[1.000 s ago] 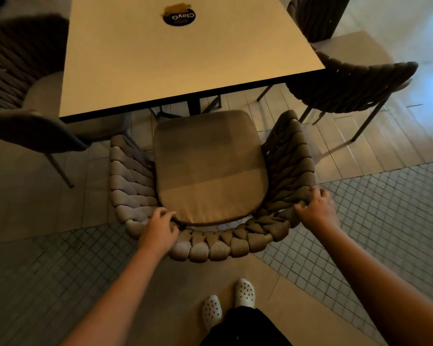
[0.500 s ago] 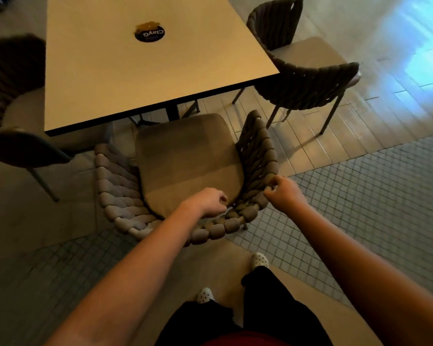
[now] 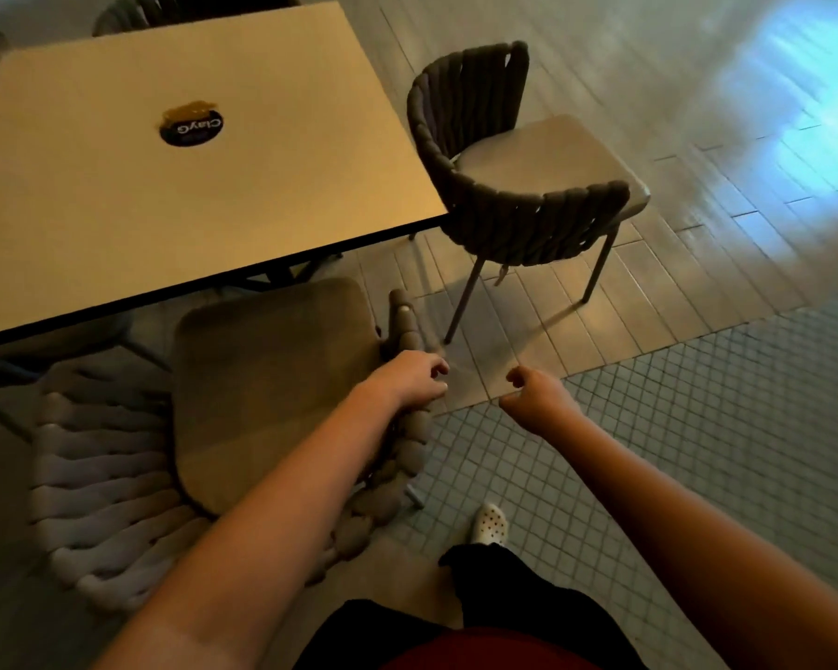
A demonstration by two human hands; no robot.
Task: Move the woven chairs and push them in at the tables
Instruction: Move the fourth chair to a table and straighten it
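While left hand rests on woven chair rim, grip unclear; right hand curled, empty.

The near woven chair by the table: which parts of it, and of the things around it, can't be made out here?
Head view, the only one:
- Near woven chair: front legs hidden under the table.
- Its right arm: partly covered by the left hand.
- Right hand: fingers curled away, so their tips are unseen.
- Far chair: cut by the top edge.
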